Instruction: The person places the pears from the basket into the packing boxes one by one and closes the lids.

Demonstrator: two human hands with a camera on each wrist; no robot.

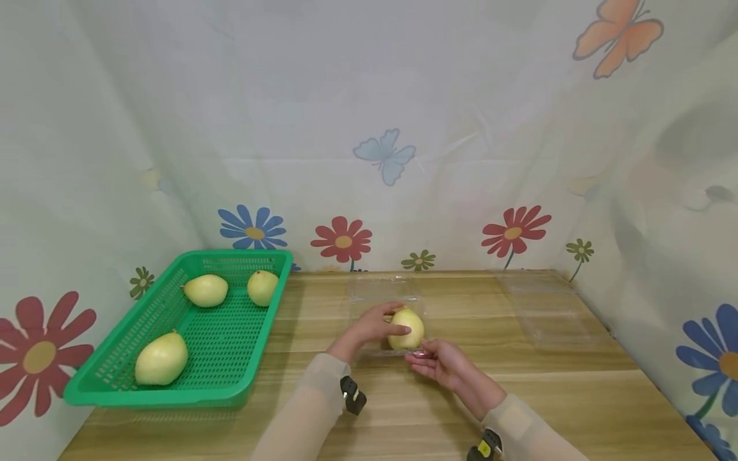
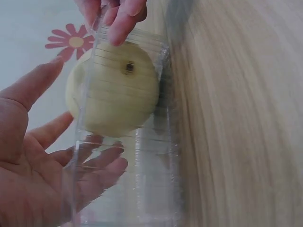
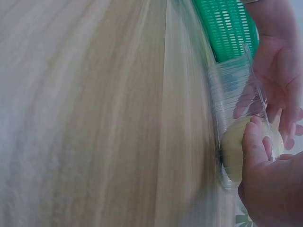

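A pale yellow pear (image 1: 408, 331) is sitting in a clear plastic box (image 3: 229, 90), in between the two hands. The left hand (image 1: 373, 326) is holding its fingers loose and apart beside the pear. The right hand (image 1: 442, 363) is pinching the box's near edge.

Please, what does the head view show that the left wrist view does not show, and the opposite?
Only the head view: the green basket with three pale yellow fruits, and the blue butterfly on the backdrop.

Only the left wrist view: a dark spot on the handled fruit, seen through the clear container.

Both: that fruit in the container, the left hand close to it, and the right hand pinching the container's edge.
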